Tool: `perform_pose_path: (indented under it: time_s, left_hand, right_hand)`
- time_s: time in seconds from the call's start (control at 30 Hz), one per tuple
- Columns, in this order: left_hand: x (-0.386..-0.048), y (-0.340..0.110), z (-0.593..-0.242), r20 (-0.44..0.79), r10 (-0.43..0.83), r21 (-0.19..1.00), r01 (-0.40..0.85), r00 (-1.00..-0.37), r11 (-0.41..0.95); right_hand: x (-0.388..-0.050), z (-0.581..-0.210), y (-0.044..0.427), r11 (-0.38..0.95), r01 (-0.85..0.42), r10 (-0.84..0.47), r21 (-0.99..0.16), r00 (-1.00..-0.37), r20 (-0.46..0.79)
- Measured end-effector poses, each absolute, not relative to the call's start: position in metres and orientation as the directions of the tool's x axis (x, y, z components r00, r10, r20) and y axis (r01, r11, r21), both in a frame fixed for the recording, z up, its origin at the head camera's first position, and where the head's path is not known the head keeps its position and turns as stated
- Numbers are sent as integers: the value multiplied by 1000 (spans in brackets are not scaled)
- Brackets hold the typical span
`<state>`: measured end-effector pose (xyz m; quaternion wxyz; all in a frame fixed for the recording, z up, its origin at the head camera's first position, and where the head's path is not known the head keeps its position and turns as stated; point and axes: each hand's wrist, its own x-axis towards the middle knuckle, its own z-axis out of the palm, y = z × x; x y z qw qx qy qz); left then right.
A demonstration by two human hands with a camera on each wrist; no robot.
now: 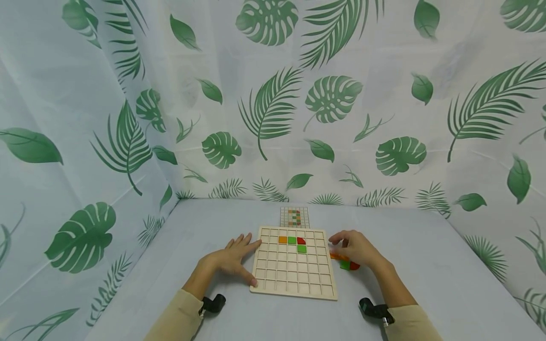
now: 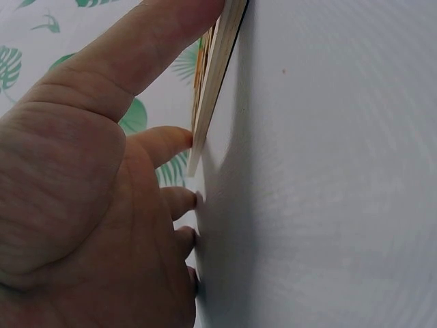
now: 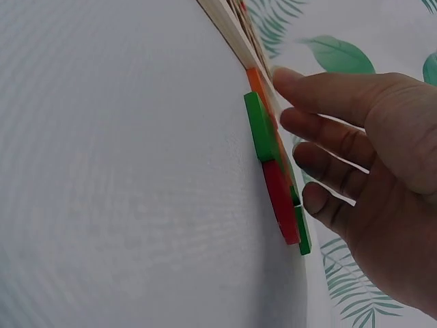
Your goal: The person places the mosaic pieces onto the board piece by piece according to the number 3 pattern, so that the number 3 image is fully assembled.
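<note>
A pale wooden grid board [image 1: 294,274] lies on the table. In its upper cells sit an orange square tile [image 1: 283,240], two green square tiles [image 1: 292,240] and a red tile with a rounded edge [image 1: 301,241]. My left hand [image 1: 232,255] is spread along the board's left side, with thumb and index finger touching its edge. To the right of the board, my right hand [image 1: 356,247] hovers over loose tiles, fingers bent and no tile visible between them. Below the fingers are an orange tile [image 3: 255,79], a green tile [image 3: 257,126] and a red tile [image 3: 278,201].
Behind the board lies a small pattern card [image 1: 283,218] printed with a grid and coloured cells. The pale table [image 1: 204,218] meets a leaf-printed curtain [image 1: 273,180] at the back and sides. A black wrist camera [image 1: 375,310] sits under the right forearm.
</note>
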<state>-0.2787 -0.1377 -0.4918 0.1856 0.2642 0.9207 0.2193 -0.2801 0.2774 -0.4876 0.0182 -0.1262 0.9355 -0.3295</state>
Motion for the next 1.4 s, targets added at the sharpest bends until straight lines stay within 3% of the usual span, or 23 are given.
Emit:
perform_pose_path:
  time_s: [0.47, 1.1, 1.4]
  left_hand:
    - [-279, -137, -490, -222, 564, 505, 401, -795, 764]
    - [-278, -138, -490, -219, 574, 507, 410, -789, 758]
    - [-278, -137, -489, -224, 558, 506, 394, -799, 767]
  right_hand:
    - [-280, -488, 279, 739, -183, -264, -649, -964, -29]
    - [-278, -490, 278, 772, -210, -282, -600, -959, -26]
    - [-280, -489, 278, 725, -216, -285, -654, -959, 1]
